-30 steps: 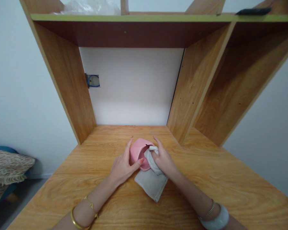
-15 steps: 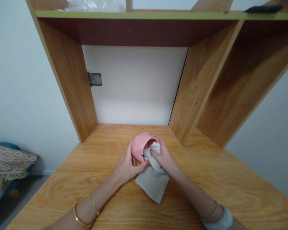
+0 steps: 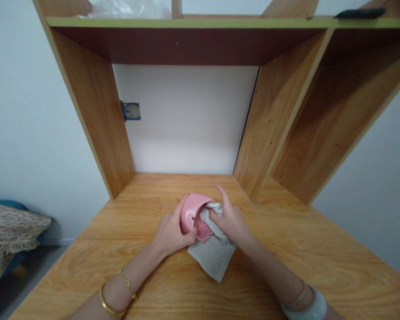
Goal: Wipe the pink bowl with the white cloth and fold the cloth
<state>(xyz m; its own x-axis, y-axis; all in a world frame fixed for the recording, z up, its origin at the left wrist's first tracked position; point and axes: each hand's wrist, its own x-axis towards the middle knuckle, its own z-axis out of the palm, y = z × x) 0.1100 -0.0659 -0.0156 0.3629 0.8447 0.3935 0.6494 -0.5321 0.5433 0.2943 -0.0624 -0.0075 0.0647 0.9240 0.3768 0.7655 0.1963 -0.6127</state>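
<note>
From the head view, your left hand (image 3: 169, 232) grasps the pink bowl (image 3: 190, 208), fingers round its far side, thumb at the rim. The bowl sits tipped just over the desk (image 3: 120, 262), mouth towards your right hand (image 3: 232, 223), which pinches the grey cloth (image 3: 212, 258) into the opening; its loose end spreads below. Best go gently here: brace with the left, press the cloth round the inner wall, and mind that notched rim, which could snag it. Whether the bowl touches the wood, I can't tell. Shelf (image 3: 186, 23) above, pale back panel (image 3: 186, 124) behind, a fringed blanket (image 3: 15, 229) off left.
</note>
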